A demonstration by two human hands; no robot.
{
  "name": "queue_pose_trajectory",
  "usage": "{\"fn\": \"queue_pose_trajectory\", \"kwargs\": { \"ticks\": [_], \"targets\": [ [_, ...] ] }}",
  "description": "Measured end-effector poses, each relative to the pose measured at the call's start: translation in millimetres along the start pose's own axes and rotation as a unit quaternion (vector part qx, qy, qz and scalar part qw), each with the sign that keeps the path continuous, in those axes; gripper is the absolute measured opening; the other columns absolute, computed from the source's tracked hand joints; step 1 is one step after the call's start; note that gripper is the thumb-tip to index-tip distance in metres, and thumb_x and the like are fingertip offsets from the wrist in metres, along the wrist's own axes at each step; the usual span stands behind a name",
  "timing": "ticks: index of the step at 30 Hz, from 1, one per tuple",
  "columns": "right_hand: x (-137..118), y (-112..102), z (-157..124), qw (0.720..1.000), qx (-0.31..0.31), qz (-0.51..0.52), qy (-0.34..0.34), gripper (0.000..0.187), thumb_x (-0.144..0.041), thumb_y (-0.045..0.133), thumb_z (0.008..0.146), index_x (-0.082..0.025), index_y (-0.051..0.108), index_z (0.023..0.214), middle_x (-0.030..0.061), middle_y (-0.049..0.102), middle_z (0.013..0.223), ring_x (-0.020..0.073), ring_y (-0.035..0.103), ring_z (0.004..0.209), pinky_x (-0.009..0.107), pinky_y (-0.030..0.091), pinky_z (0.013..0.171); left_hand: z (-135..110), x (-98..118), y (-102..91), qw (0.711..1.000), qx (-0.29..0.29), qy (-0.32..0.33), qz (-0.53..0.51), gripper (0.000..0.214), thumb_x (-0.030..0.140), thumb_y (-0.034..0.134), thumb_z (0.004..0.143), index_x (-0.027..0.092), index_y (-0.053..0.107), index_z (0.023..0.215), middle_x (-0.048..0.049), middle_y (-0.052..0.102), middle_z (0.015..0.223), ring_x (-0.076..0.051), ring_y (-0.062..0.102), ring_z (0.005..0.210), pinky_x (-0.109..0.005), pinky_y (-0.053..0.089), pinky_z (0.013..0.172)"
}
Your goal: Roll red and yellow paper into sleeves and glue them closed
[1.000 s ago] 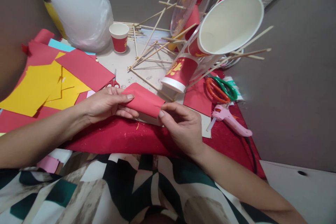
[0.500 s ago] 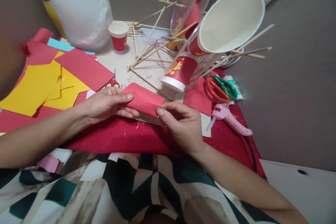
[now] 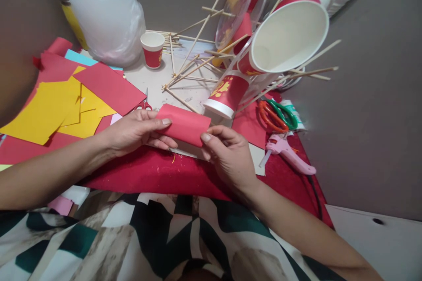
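A folded piece of red paper [image 3: 185, 125] is held above the table's near edge by both my hands. My left hand [image 3: 136, 130] pinches its left end, thumb on top and fingers underneath. My right hand [image 3: 227, 154] pinches its right end between thumb and forefinger. The paper curves slightly, like a loose roll. Under it lies a grey board [image 3: 158, 83] and a red cloth [image 3: 154, 171].
Yellow and red paper sheets [image 3: 66, 101] lie at the left. A structure of wooden sticks [image 3: 194, 61] and red paper cups [image 3: 227, 94] stands behind the paper, topped by a large cup [image 3: 286, 39]. Scissors [image 3: 277, 114] and a pink glue gun [image 3: 290, 151] lie at the right.
The right hand has shifted its pinch a little along the paper's right end, and the paper now lies flatter and more level. The view has dropped slightly.
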State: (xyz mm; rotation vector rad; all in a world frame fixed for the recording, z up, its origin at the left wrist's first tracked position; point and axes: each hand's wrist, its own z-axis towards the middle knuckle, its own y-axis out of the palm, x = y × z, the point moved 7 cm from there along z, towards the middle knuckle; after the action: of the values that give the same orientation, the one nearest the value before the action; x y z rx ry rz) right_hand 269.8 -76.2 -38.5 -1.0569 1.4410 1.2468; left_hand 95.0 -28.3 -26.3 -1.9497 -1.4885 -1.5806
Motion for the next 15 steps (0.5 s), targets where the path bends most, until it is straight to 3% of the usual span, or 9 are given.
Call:
{"fn": "queue_pose_trajectory", "kwargs": {
  "ticks": [7, 15],
  "targets": [
    [1.3, 0.7, 0.9, 1.0, -0.003, 0.015, 0.011, 0.014, -0.031, 0.076, 0.078, -0.02, 0.068, 0.076, -0.0076, 0.055, 0.044, 0.0046, 0.043, 0.037, 0.015, 0.03, 0.038, -0.6, 1.8, 3.3, 0.999, -0.031, 0.012, 0.033, 0.013, 0.02, 0.075, 0.083, 0.01, 0.073, 0.09, -0.0118, 0.079, 0.076, -0.018, 0.077, 0.068, -0.019, 0.063, 0.066],
    [5.1, -0.3, 2.1, 0.999, -0.001, 0.038, 0.025, 0.014, -0.031, 0.077, 0.077, -0.02, 0.068, 0.076, -0.0081, 0.056, 0.046, 0.0041, 0.042, 0.035, 0.015, 0.03, 0.036, -5.6, 9.0, 7.2, 0.991, -0.046, 0.046, 0.116, 0.022, 0.031, 0.076, 0.083, 0.013, 0.064, 0.08, -0.0079, 0.076, 0.063, -0.014, 0.072, 0.052, -0.014, 0.056, 0.051]
  ]
}}
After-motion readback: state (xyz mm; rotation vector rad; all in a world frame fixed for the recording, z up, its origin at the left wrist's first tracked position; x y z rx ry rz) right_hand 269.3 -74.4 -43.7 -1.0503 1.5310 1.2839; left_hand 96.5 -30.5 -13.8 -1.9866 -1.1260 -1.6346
